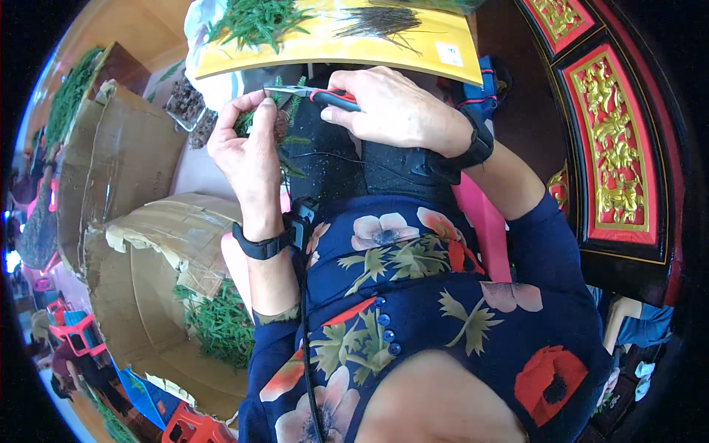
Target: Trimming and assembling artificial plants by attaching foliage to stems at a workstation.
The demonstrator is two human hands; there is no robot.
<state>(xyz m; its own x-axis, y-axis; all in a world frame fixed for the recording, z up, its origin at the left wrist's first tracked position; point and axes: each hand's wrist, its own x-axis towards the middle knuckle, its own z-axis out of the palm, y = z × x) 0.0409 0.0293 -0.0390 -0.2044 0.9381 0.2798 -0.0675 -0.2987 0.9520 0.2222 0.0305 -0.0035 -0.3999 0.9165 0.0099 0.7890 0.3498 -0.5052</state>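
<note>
My right hand [402, 107] is closed around a pair of pliers [334, 97] with red and black handles. The pliers' slim metal jaws point left and reach the fingertips of my left hand [249, 151]. There, thumb and forefinger are pinched together. A green needle-leaved sprig [294, 142] shows behind and beside that thumb, with a brown cone-like piece [281, 127] against it. Whatever lies right between the pinched fingertips and the jaws is too small to make out. Both hands are above my dark-trousered lap.
Ahead is a yellow board [325, 65] bearing green sprigs [258, 22] and thin dark stems [380, 21]. At left, an open cardboard box [144, 295] holds more greenery [221, 325]. A clear container [185, 107] has brown pieces. A carved red-and-gold panel [613, 140] stands right.
</note>
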